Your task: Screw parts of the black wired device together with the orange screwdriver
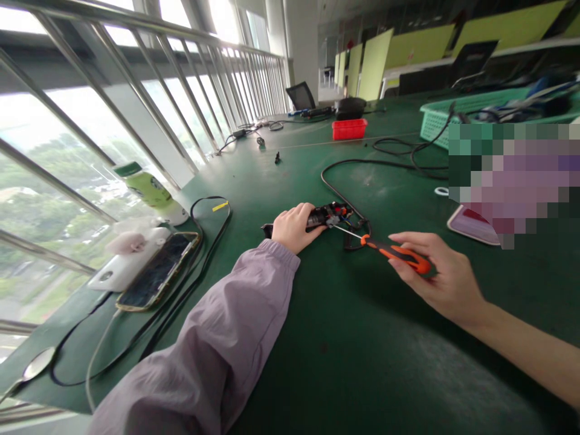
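My left hand (294,227) is wrapped over a black, elongated corded device (322,216), pressing it against the green table. Its right end is opened up, with small coloured wires and inner parts bare. I cannot make out what kind of device it is. Between the thumb and fingers of my right hand (446,275) is an orange and black screwdriver (399,252). The metal shaft points left, and its tip meets the opened end of the device. Just under the wires lies a small black part (351,243), partly hidden by the shaft.
A black cable (338,163) loops behind the device. Farther back sit a red bin (348,129) and a green basket (435,124) of cables. At left are a bottle (151,190), a phone (158,272), a white box (131,257) and cords beside the railing. A pink-cased phone (473,225) lies right.
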Action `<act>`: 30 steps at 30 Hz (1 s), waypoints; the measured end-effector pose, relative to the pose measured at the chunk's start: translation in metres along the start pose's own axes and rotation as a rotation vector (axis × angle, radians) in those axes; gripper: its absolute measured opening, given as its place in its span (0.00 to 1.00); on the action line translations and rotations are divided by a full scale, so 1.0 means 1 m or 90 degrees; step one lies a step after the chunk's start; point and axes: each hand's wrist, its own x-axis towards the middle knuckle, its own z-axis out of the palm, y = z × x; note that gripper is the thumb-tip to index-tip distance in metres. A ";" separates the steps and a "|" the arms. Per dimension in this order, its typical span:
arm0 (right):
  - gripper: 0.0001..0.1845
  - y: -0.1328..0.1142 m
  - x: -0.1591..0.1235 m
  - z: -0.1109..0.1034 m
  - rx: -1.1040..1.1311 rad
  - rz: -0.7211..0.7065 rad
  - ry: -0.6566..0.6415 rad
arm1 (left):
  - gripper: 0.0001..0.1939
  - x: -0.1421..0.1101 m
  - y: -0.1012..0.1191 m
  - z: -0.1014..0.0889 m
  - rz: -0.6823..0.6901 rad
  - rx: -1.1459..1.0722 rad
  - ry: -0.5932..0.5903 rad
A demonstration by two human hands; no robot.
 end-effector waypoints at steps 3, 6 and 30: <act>0.19 -0.002 0.000 0.001 0.011 -0.022 0.069 | 0.19 0.000 0.000 0.001 0.003 0.002 0.011; 0.19 -0.004 0.000 0.000 0.004 -0.045 0.067 | 0.19 0.000 -0.001 0.002 0.007 0.000 0.019; 0.15 -0.001 0.001 0.001 -0.007 -0.011 0.010 | 0.20 -0.001 -0.002 0.001 0.011 0.016 0.012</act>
